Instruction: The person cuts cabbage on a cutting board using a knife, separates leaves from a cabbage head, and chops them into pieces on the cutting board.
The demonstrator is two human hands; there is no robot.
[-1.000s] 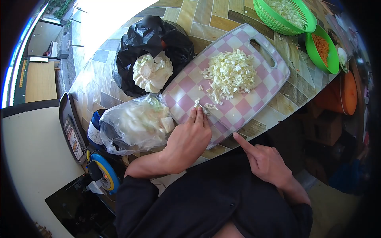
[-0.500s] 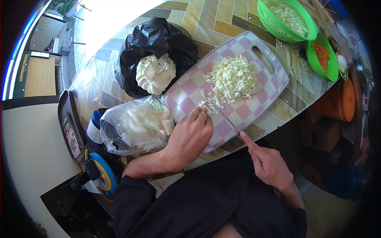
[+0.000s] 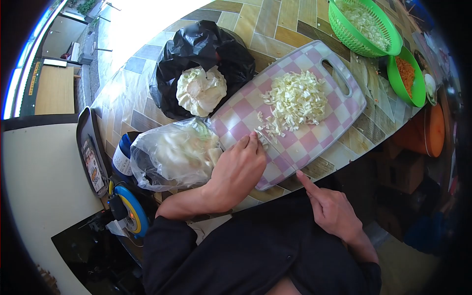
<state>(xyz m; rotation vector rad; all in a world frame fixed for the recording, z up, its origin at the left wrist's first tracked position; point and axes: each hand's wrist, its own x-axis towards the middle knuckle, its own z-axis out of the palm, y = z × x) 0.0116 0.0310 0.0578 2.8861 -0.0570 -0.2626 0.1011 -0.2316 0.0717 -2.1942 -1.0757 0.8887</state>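
My left hand (image 3: 238, 164) rests at the near-left part of a pink-and-white checkered cutting board (image 3: 339, 110). Its fingers are bent and pressed together over small cabbage bits (image 3: 264, 141), which they partly cover. My right hand (image 3: 335, 211) grips a knife (image 3: 285, 160), index finger stretched along the top. The thin blade, seen nearly edge-on, lies over the board close to my left fingertips; the handle is hidden in my fist. A heap of chopped cabbage (image 3: 297, 98) sits farther up the board.
Left of the board are a cabbage head (image 3: 200, 91) on a black plastic bag (image 3: 169, 59) and a clear bag (image 3: 172, 152) with pale leaves. At upper right stand a green colander (image 3: 391, 42) of shredded cabbage and a green bowl (image 3: 418, 86) of orange shreds. The counter edge (image 3: 351, 162) runs before me.
The whole scene has shifted slightly right in view. Relative to the board, both hands and the knife have moved a little left, and the blade is nearer my left fingertips.
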